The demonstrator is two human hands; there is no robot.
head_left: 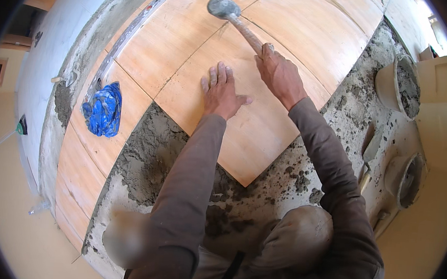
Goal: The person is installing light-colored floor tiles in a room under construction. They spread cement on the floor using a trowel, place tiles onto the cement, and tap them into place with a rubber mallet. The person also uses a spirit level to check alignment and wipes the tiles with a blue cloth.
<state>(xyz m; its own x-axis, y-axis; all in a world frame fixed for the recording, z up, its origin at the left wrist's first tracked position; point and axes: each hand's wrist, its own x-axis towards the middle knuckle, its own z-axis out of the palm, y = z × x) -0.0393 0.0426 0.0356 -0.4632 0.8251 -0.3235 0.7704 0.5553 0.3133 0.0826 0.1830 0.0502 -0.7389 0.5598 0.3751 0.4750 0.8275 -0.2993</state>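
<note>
A square wood-toned floor tile (255,142) lies in front of me, its near corner pointing toward my knees over grey mortar (155,142). My left hand (222,93) rests flat on this tile, fingers spread. My right hand (282,76) grips the handle of a mallet (224,8) with a dark rounded head. The head is at the far side, over or on the tiles near a joint; whether it touches them I cannot tell. Other laid tiles (163,40) adjoin this one on the far and left sides.
A spirit level (129,35) and a crumpled blue plastic bag (105,110) lie on the tiles at left. On the right stand a bucket of mortar (400,88) and another bucket (404,180), with a trowel (373,146) between. Loose mortar crumbs cover the bare floor (283,181).
</note>
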